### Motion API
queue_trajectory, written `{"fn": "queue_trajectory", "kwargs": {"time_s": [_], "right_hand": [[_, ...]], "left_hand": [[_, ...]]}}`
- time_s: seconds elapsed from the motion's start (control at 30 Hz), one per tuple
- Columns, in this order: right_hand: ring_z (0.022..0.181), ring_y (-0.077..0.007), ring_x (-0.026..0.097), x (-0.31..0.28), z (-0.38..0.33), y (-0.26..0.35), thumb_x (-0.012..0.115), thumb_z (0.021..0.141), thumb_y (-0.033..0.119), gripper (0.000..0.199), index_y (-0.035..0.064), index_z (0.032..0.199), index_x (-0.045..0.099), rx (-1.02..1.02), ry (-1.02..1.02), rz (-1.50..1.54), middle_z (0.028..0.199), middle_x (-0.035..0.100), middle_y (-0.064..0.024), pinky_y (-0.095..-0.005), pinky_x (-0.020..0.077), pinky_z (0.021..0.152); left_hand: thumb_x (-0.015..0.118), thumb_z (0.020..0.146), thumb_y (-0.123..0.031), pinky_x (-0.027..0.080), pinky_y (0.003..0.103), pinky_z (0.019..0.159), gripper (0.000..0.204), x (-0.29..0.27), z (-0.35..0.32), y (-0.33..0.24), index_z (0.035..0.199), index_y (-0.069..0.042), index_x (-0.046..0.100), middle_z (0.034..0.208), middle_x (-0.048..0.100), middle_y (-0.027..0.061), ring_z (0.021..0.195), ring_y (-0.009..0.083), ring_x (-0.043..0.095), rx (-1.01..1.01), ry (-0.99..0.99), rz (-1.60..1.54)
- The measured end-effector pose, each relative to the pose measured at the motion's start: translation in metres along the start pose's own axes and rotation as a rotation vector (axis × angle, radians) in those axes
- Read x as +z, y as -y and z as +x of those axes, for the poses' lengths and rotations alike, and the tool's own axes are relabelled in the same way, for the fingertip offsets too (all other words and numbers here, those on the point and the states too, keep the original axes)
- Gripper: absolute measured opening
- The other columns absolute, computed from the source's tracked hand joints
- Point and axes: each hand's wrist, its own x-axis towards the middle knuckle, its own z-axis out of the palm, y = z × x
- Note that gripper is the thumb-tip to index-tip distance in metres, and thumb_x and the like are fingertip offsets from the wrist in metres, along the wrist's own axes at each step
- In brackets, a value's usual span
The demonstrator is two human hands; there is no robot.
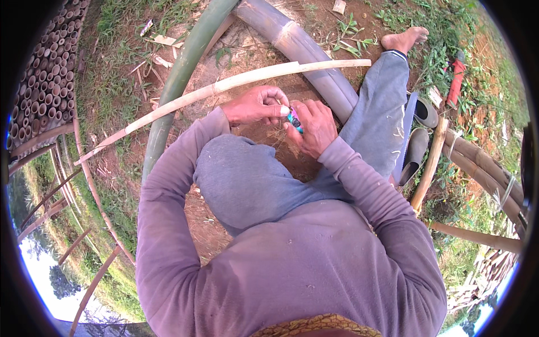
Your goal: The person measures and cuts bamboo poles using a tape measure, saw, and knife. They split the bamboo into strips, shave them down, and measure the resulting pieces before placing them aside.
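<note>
Outdoor daylight, red dirt ground (224,224), grass patches (118,84), stacked bamboo poles (45,78)

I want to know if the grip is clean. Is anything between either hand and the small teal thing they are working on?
Nothing visible. The left hand and right hand both pinch the small teal thing directly, above the raised knee. The split bamboo strip lies beyond them.

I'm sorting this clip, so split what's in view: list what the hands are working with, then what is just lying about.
In hand:
- small turquoise and dark object, pinched between left hand and right hand; its kind is too small to tell

Lying about:
- pale split bamboo strip
- thick green bamboo pole
- grey sandals
- stacked cut bamboo tubes
- red-handled tool
</note>
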Motion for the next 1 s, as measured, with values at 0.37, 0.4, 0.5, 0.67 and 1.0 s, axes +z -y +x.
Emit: {"fn": "queue_trajectory", "kwargs": {"time_s": [0.37, 0.4, 0.5, 0.67, 1.0], "right_hand": [[0.093, -0.0361, 0.063, -0.069, -0.020, -0.063, 0.072, 0.092, 0.024, 0.039, 0.0166, 0.130, 0.067, 0.247, 0.024, -0.026, 0.102, 0.062, -0.0151, -0.0458, 0.0535, 0.080], [0.092, -0.0358, 0.063, -0.077, -0.023, -0.084, 0.071, 0.092, 0.023, 0.037, 0.0152, 0.128, 0.069, 0.221, -0.022, -0.068, 0.101, 0.063, -0.0154, -0.0451, 0.0533, 0.080], [0.089, -0.0353, 0.065, -0.116, -0.009, -0.115, 0.071, 0.091, 0.023, 0.030, 0.0133, 0.119, 0.073, 0.237, -0.104, -0.110, 0.100, 0.065, -0.0152, -0.0442, 0.0535, 0.081], [0.098, -0.0363, 0.068, -0.154, 0.030, -0.174, 0.068, 0.091, 0.024, 0.028, 0.0145, 0.116, 0.075, 0.149, 0.002, -0.312, 0.109, 0.067, -0.0142, -0.0448, 0.0550, 0.087], [0.098, -0.0376, 0.065, -0.142, 0.069, -0.190, 0.064, 0.093, 0.025, 0.033, 0.0104, 0.122, 0.072, -0.001, 0.178, -0.375, 0.103, 0.063, -0.0158, -0.0453, 0.0537, 0.086]], "left_hand": [[0.067, 0.101, -0.027, 0.054, 0.031, 0.078, 0.026, -0.021, 0.011, -0.018, 0.114, -0.004, 0.066, 0.094, 0.069, 0.0039, 0.085, 0.0125, 0.064, 0.294, -0.351, 0.137], [0.066, 0.101, -0.031, 0.054, 0.033, 0.081, 0.030, -0.023, 0.015, -0.022, 0.117, -0.005, 0.066, 0.096, 0.069, 0.0048, 0.088, 0.0142, 0.064, 0.367, -0.420, 0.256], [0.062, 0.100, -0.035, 0.053, 0.043, 0.093, 0.040, -0.027, 0.033, -0.026, 0.129, -0.008, 0.064, 0.112, 0.068, 0.0132, 0.104, 0.0265, 0.065, 0.476, -0.555, 0.659], [0.062, 0.099, -0.027, 0.051, 0.042, 0.098, 0.036, -0.034, 0.078, -0.024, 0.128, -0.007, 0.068, 0.117, 0.071, 0.0158, 0.108, 0.0301, 0.068, 0.293, -0.493, 0.887], [0.064, 0.100, -0.026, 0.052, 0.033, 0.094, 0.034, -0.040, 0.091, -0.026, 0.122, -0.001, 0.072, 0.108, 0.074, 0.0100, 0.100, 0.0174, 0.069, 0.095, -0.378, 0.650]]}}
